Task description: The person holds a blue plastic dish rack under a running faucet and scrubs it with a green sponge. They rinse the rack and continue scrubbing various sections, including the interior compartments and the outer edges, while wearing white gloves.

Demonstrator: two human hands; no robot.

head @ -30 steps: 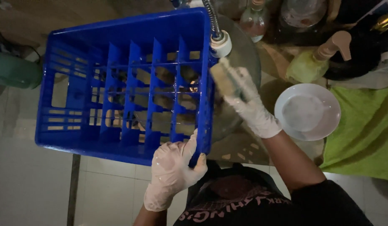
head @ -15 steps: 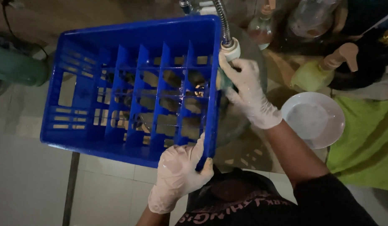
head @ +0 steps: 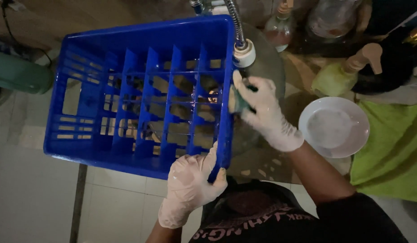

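A blue plastic bottle crate (head: 96,85) with a grid of compartments is tipped on its side over a round metal basin (head: 267,67). My left hand (head: 190,184), in a pale rubber glove, grips the crate's near lower corner. My right hand (head: 262,112), also gloved, presses a green scrubbing sponge (head: 239,102) against the crate's right outer wall. A flexible metal tap hose with a white nozzle (head: 242,53) hangs just above that hand.
A white bowl (head: 334,127) sits right of the basin beside a green cloth (head: 393,153). A yellow-green pump bottle (head: 339,76) and glass bottles (head: 280,27) stand behind. A green container (head: 19,74) lies at the left. Pale floor tiles (head: 33,202) are below.
My right hand has slid down the crate's right wall, away from the tap nozzle, with the sponge. The left hand keeps its grip on the corner.
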